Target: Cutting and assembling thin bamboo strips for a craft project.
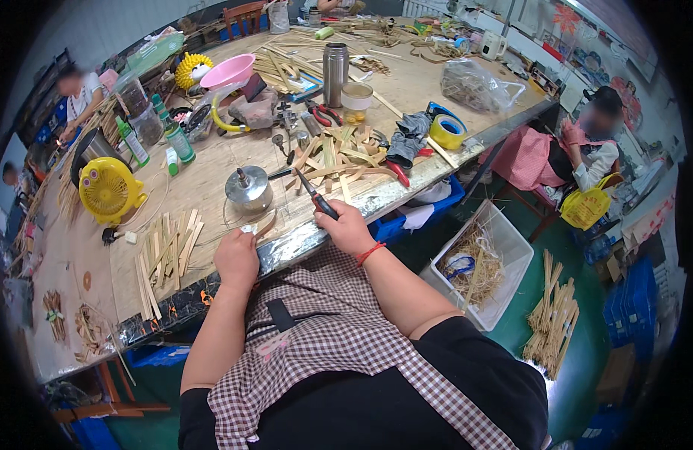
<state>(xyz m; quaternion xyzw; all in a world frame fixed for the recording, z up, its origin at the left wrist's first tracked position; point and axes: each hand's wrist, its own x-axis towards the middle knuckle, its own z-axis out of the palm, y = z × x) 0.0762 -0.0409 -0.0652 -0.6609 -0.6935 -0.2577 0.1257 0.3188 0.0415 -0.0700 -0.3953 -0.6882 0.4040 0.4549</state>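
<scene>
My left hand [237, 257] is closed at the table's front edge, pinching a short curved bamboo strip [267, 223]. In my right hand [348, 226] is a slim pointed tool [311, 193] with a dark handle and an orange detail; its exact kind is unclear. The tool's tip points up and away, apart from the strip. Just beyond my left hand stands a squat, round metal pot [249, 190] with a small stem on top, resembling a spirit lamp. A heap of short bamboo pieces [339, 157] lies past my right hand.
Flat strips [170, 251] lie left, near a yellow fan [108, 190]. Red-handled pliers [327, 115], a steel thermos [335, 75], yellow tape [447, 132] and grey gloves [408, 139] sit farther back. A white bin [517, 259] holds straw, right. People sit at both sides.
</scene>
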